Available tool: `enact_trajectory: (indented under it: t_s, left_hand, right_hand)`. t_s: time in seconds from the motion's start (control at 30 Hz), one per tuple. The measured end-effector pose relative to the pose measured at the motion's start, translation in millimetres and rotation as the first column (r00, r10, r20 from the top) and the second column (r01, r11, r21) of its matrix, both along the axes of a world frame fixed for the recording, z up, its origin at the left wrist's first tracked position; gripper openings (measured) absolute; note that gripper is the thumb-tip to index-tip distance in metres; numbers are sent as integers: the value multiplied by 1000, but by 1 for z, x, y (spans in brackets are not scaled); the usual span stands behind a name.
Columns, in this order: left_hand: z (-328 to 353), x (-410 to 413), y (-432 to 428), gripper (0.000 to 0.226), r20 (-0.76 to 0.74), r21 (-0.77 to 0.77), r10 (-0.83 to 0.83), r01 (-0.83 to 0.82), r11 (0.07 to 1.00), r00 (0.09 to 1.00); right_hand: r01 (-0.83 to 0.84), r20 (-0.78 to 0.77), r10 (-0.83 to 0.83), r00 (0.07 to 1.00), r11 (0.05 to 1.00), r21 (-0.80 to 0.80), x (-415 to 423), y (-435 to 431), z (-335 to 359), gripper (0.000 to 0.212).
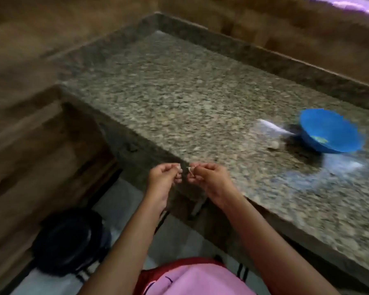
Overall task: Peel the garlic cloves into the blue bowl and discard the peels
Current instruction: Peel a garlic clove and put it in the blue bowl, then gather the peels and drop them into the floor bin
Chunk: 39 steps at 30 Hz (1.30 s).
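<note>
My left hand (165,174) and my right hand (207,175) are close together at the front corner of the granite counter (179,92), fingers curled. Between their fingertips they pinch something small and pale, apparently a garlic clove (190,170) with its skin; the frame is blurred, so I cannot tell more. The blue bowl (330,130) stands on the counter far to the right, with some pale greenish pieces on its bottom. A small pale lump, perhaps a clove (274,143), lies on the counter just left of the bowl.
A clear plastic bag (271,126) lies beside and under the bowl. A black round bin (70,237) stands on the floor below left of my hands. Wooden walls enclose the counter on the left and at the back.
</note>
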<state>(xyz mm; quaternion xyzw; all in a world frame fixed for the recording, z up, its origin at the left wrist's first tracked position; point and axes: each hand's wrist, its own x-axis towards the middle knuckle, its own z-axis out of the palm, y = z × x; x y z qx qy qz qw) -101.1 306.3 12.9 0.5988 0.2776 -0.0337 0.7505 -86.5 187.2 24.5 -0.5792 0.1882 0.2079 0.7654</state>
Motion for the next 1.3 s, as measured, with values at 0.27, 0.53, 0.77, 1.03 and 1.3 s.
enact_trajectory:
  t_s: [0.27, 0.53, 0.77, 1.03, 1.3]
  left_hand:
    - [-30, -79, 207, 20, -114, -49, 364, -371, 927, 924]
    - [-74, -142, 334, 14, -312, -113, 697, -753, 648, 646]
    - [-137, -159, 377, 25, -511, -125, 620, -766, 631, 595]
    - [-207, -150, 401, 27, -597, -142, 598, -804, 578, 535]
    - [-175, -151, 380, 21, -547, -214, 633, -822, 527, 548]
  right_hand:
    - [-315, -106, 312, 944, 949, -4, -29, 222, -32, 9]
    - [-599, -247, 570, 784, 798, -62, -54, 373, -84, 16]
    - [-756, -442, 616, 653, 566, -328, -63, 441, -165, 20]
    - [-759, -498, 573, 650, 501, -415, -54, 471, -232, 31]
    - [-623, -367, 516, 774, 725, -294, -54, 437, -188, 22]
